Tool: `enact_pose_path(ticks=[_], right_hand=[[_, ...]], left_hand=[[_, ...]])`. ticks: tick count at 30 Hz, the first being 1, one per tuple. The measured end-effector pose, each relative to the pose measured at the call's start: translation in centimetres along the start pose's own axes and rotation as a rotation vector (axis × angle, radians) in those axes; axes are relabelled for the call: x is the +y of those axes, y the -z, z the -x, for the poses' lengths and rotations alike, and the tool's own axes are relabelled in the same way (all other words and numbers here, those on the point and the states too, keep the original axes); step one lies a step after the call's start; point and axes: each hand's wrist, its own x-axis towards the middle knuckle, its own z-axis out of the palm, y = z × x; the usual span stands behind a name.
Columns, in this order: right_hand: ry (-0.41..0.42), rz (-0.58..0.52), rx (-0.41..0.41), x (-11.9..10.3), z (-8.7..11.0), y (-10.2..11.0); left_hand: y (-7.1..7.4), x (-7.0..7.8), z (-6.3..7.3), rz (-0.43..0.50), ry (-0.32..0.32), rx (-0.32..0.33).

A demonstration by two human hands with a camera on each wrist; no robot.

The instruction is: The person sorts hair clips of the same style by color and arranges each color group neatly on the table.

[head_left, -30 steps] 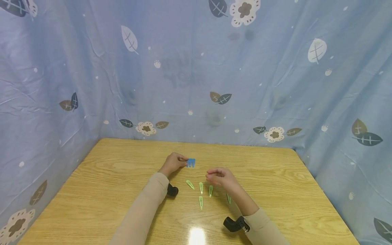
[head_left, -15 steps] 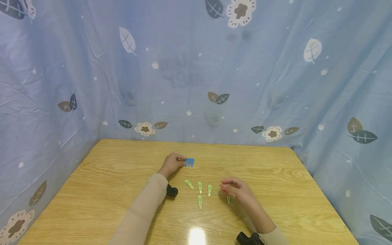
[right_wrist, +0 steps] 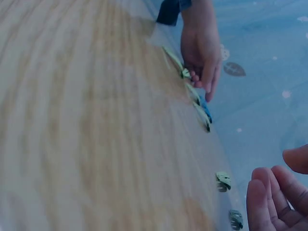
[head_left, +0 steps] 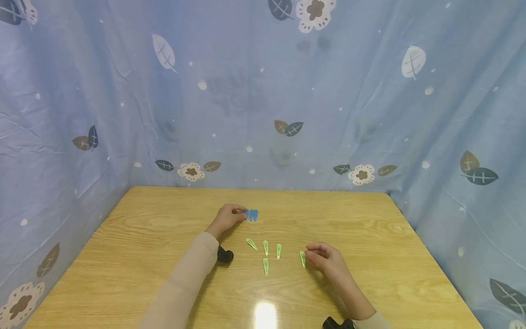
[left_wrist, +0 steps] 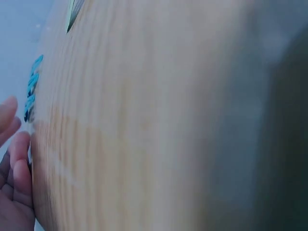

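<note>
From where I sit, the head camera gives me the person's left hand (head_left: 227, 218) at the far middle of the table (head_left: 164, 274), which is light wood-grained. Its thumb and forefinger curve towards each other at the left end of three blue teardrop-shaped hair clips (head_left: 252, 215) — these lie side by side in a tight row. I cannot tell whether those fingers grip the leftmost blue clip or only rest against it.

The right hand (head_left: 328, 262) hovers nearer and farther right, its thumb and fingers loosely bent with a gap between them; I see nothing held there. The tips sit just beside a pale green teardrop-shaped hair clip (head_left: 302, 259), and I cannot tell if they touch it.

Four more pale green hair clips lie between the hands, nearer than the blue row. The leftmost (head_left: 251, 244) slants, its narrow end pointing near and right; two others (head_left: 265, 247) (head_left: 278, 251) lie roughly parallel to its right, and the last (head_left: 266, 267) lies just on the near side of the middle one.

Both arms wear beige sleeves (head_left: 185, 278), with a black device (head_left: 224, 255) at the left wrist — a similar black device (head_left: 338, 323) shows at the right. A blue curtain (head_left: 230, 114) printed with leaves and flowers hangs beyond the table.
</note>
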Motion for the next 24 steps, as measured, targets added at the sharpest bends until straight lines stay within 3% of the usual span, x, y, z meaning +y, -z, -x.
enact_pose_path(ticks=[9,14,19,24], right_hand=[[-0.016,0.049,0.091,1.0,-0.7,0.2],[-0.011,0.076,0.106,1.0,-0.7,0.1],[-0.014,0.136,0.149,1.0,-0.6,-0.4],[-0.007,0.230,0.175,0.9,-0.4,-0.9]], left_hand=[[-0.6,0.2,3.0,0.085,0.053,-0.063],[-1.3,0.6,5.3,0.049,0.050,-0.009],[-2.1,1.8,7.5,-0.003,0.050,0.004],[-3.1,3.0,8.4,-0.071,0.042,0.023]])
